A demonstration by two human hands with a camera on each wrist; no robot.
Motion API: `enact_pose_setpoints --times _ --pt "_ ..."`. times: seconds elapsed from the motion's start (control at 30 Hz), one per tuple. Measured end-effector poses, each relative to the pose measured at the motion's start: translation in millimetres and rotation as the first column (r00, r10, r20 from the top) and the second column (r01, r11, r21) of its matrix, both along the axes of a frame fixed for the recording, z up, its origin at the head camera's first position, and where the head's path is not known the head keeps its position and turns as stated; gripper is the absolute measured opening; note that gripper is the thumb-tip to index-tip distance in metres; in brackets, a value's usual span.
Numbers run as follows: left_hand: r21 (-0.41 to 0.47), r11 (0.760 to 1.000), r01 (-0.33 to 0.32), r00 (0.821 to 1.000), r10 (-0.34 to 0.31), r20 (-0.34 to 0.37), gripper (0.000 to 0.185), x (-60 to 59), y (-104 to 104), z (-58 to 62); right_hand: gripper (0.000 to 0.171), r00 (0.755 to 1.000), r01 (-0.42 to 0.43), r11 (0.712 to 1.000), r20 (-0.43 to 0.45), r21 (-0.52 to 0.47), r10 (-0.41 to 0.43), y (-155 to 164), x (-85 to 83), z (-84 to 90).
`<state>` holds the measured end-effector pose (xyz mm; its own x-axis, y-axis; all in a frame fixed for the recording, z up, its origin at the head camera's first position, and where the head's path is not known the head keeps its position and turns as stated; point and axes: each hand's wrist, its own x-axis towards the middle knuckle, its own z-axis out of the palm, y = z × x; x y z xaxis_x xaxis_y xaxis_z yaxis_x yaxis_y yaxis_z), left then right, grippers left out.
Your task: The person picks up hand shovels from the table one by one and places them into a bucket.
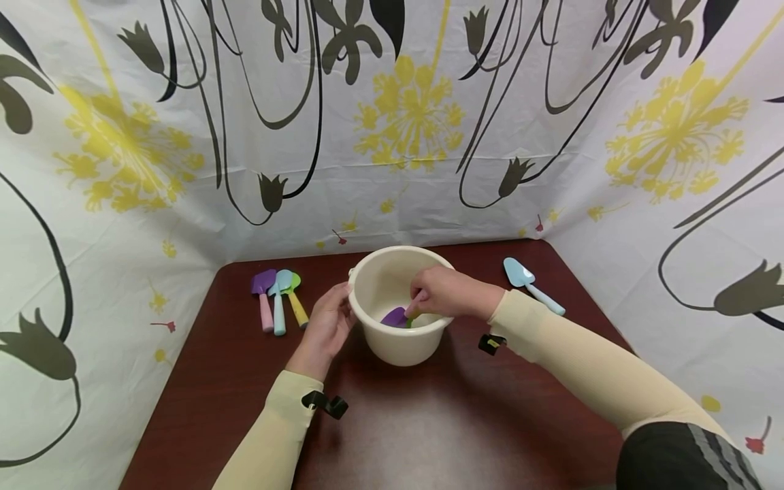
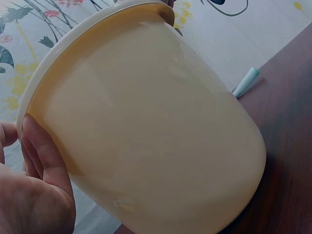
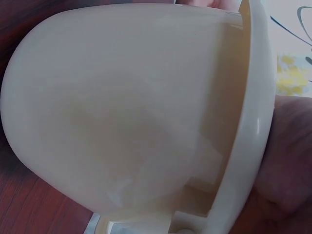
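A cream bucket [image 1: 401,347] stands on the table, its wall filling both wrist views. My left hand [image 1: 331,323] holds its rim on the left, the fingers [image 2: 43,146] against the outer wall. My right hand [image 1: 450,292] reaches over the rim into the bucket and pinches the pink handle of a toy shovel [image 1: 395,317] with a purple blade. A small green part [image 1: 410,324] shows beside that blade; the rest of it is hidden by the rim. In the right wrist view the bucket wall hides the fingers.
Left of the bucket lie a purple-and-pink shovel [image 1: 265,280], a light blue shovel [image 1: 279,320] and a green-and-yellow shovel [image 1: 298,309]. A pale blue trowel [image 1: 520,272] lies at the right. Patterned cloth [image 1: 392,197] hangs behind the dark red table [image 1: 392,435].
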<state>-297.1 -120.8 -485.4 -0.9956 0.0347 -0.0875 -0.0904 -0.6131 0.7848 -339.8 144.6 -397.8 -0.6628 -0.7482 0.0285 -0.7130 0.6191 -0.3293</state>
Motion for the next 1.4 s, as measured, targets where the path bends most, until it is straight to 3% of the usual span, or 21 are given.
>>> enact_pose_setpoints --times 0.7,1.4 --pt "-0.005 1.000 0.006 1.000 -0.006 -0.003 0.015 0.2 -1 -0.2 0.034 0.994 0.085 0.990 0.064 0.111 -0.092 -10 2.3 2.7" --pt "-0.010 1.000 0.006 1.000 -0.006 -0.003 0.013 -2.1 -1 -2.3 0.043 0.999 0.020 0.968 0.035 0.252 -0.029 -14 5.3 7.4"
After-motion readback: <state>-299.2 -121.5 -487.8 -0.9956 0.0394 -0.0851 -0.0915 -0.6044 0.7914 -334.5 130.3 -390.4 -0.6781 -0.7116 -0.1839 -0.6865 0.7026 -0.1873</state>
